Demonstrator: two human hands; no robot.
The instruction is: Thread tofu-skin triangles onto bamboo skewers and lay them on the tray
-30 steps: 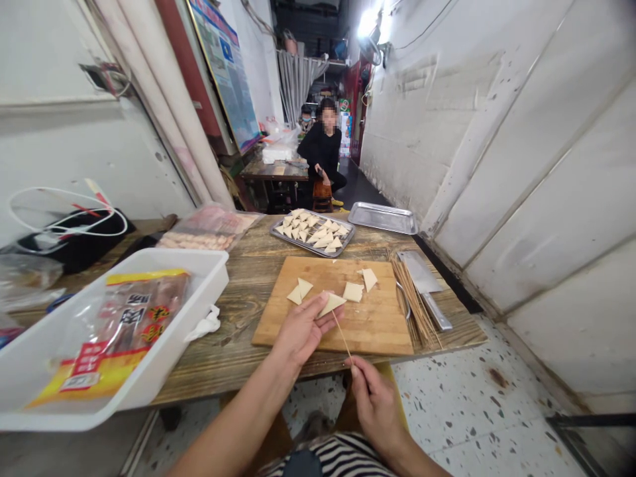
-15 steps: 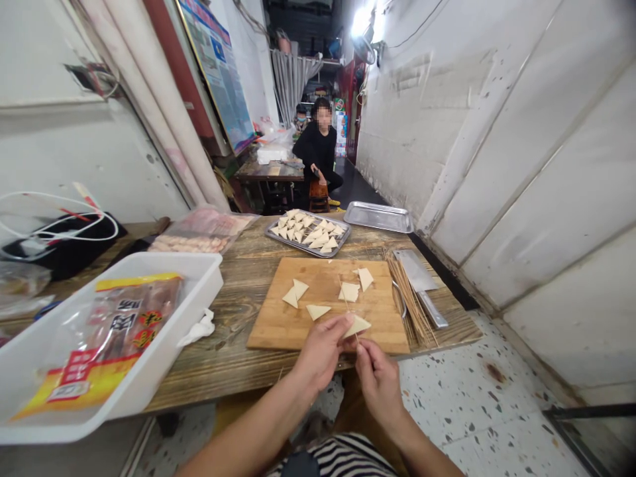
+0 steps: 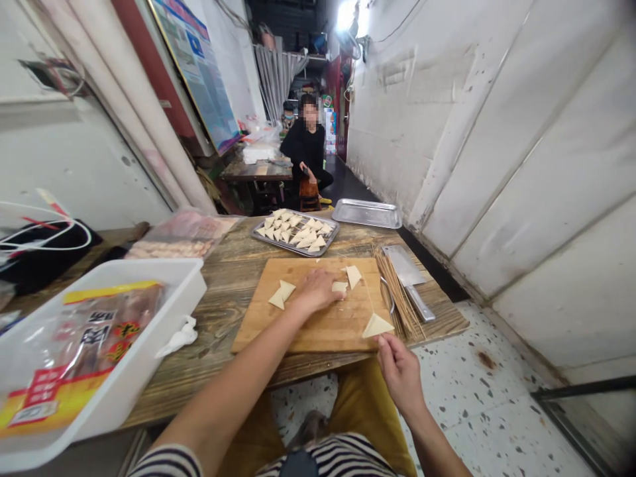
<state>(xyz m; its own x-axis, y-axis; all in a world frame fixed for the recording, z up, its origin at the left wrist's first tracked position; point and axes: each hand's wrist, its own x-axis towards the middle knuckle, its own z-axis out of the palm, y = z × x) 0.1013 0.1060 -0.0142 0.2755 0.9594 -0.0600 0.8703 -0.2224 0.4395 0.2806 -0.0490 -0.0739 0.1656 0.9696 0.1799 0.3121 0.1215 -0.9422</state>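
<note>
My right hand pinches the lower end of a thin bamboo skewer at the front right of the wooden cutting board. A pale triangular slice, much like pressed tofu, is threaded on that skewer just above my fingers. My left hand reaches across the middle of the board, fingers stretched out and thumb apart, beside a pale slice that it partly covers. Another pale slice lies at the back right of the board. Two touching triangles lie at its left.
Behind the board, a metal tray holds many skewered triangles. Beyond it sits another metal tray. Loose skewers and a cleaver lie to the right. A white tub with packaged food stands left. A person sits farther back.
My left hand has let go of the skewered slice and moved forward and left over the board. My right hand has carried the skewer to the right. The view has shifted slightly.
</note>
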